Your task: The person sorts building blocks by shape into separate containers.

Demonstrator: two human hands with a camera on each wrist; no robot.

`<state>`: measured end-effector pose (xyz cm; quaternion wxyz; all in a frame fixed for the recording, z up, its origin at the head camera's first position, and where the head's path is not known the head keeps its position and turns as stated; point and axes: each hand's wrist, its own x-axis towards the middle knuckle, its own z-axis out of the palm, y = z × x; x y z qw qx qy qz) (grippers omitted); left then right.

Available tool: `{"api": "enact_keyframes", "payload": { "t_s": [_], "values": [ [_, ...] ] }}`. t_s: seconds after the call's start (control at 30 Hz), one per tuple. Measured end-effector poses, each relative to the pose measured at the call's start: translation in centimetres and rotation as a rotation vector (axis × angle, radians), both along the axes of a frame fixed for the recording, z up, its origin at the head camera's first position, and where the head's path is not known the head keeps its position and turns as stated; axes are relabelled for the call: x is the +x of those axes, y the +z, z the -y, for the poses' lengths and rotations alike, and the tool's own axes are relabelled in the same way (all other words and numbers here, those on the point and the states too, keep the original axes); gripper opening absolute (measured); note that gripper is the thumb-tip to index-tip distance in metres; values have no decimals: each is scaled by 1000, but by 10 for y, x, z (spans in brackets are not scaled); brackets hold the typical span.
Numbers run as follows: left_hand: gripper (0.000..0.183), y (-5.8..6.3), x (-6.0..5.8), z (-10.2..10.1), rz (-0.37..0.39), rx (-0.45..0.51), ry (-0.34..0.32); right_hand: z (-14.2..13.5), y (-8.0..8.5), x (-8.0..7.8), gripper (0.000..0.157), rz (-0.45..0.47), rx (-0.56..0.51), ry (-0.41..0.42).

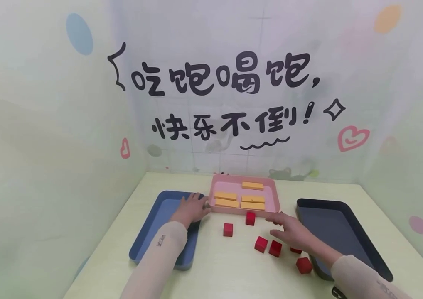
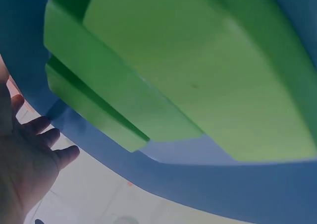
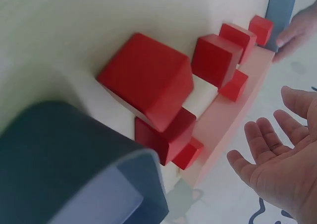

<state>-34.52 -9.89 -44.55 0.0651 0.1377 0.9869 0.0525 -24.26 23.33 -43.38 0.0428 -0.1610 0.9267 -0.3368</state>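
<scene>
My left hand [image 1: 193,207] is over the far right part of the blue tray [image 1: 158,218], its fingertips near the left edge of the pink tray [image 1: 230,210]. Its fingers look spread and hold nothing. Green blocks [image 2: 203,75] lie in the blue tray in the left wrist view; in the head view my arm hides them. My right hand [image 1: 293,230] hovers between the pink tray and the dark tray [image 1: 335,232], fingers loosely extended, holding nothing. Several red cubes [image 1: 261,244] lie loose on the table below and left of it. One is partly hidden by that hand.
Several yellow blocks [image 1: 252,199] lie flat inside the pink tray at the back. The blue tray stands on the left and the dark one on the right. A printed wall [image 1: 241,158] closes off the back of the table [image 1: 230,270].
</scene>
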Motion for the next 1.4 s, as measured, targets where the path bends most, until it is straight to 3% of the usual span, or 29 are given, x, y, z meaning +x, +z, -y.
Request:
{"api": "enact_keyframes", "payload": {
  "t_s": [0.4, 0.6, 0.77, 0.9, 1.13, 1.4],
  "values": [
    [46, -3, -21, -11, -36, 96, 22, -1, -15, 8, 40, -28, 54, -1],
    [43, -6, -24, -10, -42, 110, 35, 6, -21, 12, 39, 9, 66, -76],
    [43, -3, -23, -13, -24, 133, 48, 7, -14, 20, 40, 34, 62, -135],
    [44, 2, -22, -13, -3, 147, 63, -1, -7, 29, 41, 45, 75, -146],
    [45, 6, -21, -12, 20, 130, 80, -29, -1, 48, 40, 6, 139, -86],
    [43, 7, -21, -15, 16, 123, 61, -56, 1, 71, 38, 5, 152, -135]
  ]
}}
